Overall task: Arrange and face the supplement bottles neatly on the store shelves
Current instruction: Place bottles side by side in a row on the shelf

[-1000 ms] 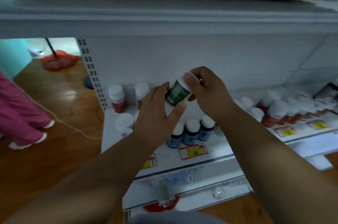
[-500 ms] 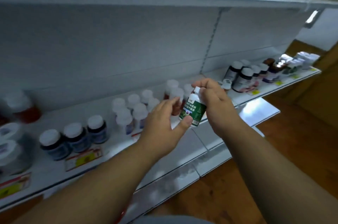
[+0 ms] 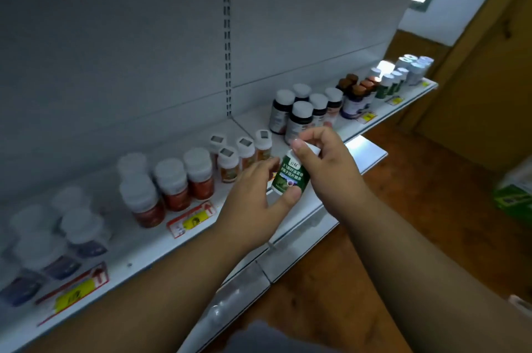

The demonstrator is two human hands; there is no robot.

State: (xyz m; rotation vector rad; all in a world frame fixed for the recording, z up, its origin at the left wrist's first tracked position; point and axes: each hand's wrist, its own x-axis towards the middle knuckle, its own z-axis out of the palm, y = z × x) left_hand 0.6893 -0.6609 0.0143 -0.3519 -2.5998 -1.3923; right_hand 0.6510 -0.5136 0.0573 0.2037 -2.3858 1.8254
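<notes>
The green bottle (image 3: 290,177) with a white cap is held in the air, tilted, in front of the near edge of the shelf (image 3: 149,249). The left hand (image 3: 253,203) grasps its lower part: the thumb lies under the bottom, and the other fingers (image 3: 266,166) curl on the far side of the label. The right hand (image 3: 325,162) grasps the cap from above, the thumb on the near side and the fingers bent over the top. On the shelf behind stand small orange bottles (image 3: 244,152); red bottles (image 3: 172,182) are to the left, dark bottles (image 3: 300,116) to the right.
</notes>
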